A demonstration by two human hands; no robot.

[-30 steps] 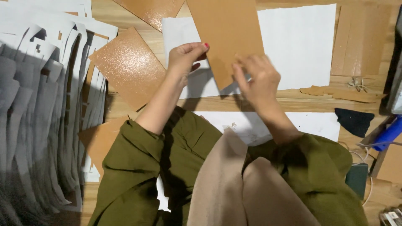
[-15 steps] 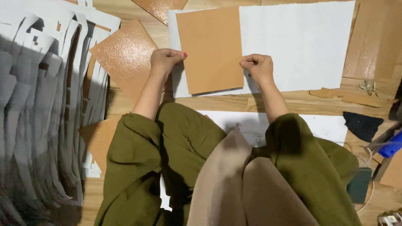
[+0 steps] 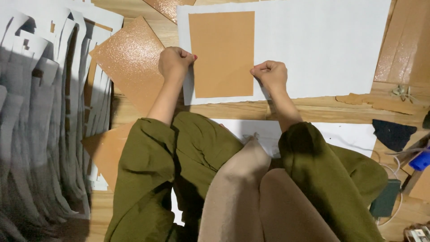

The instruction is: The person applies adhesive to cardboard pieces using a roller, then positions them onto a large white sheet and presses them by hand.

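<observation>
Far left: stack of grey-white cut paper strips (image 3: 40, 125), fanned, running top to bottom of the view. Just right of it, a glittery tan sheet (image 3: 130, 62), tilted, partly under the left arm.

Left hand (image 3: 175, 62): curled to a fist, fingers tucked, pinching the left edge of the tan card (image 3: 221, 54) about halfway down.

Tan card: plain rectangle, long axis running away from the person, short edges near and far, squared to the white sheet (image 3: 322, 45) it lies flat on. It sits at the left end of that sheet, a thin white margin showing on its left and bottom.

Right hand (image 3: 270, 74): also closed, gripping the card's right edge low down. Exact finger contact probably thumb-over-forefinger, hard to tell from this angle. Hands are apart, one per long edge.

Right side: glossy brown sheet (image 3: 407, 45) at the sheet's right edge, dark fabric scrap (image 3: 393, 134) lower on the wooden floor (image 3: 233, 110).
</observation>
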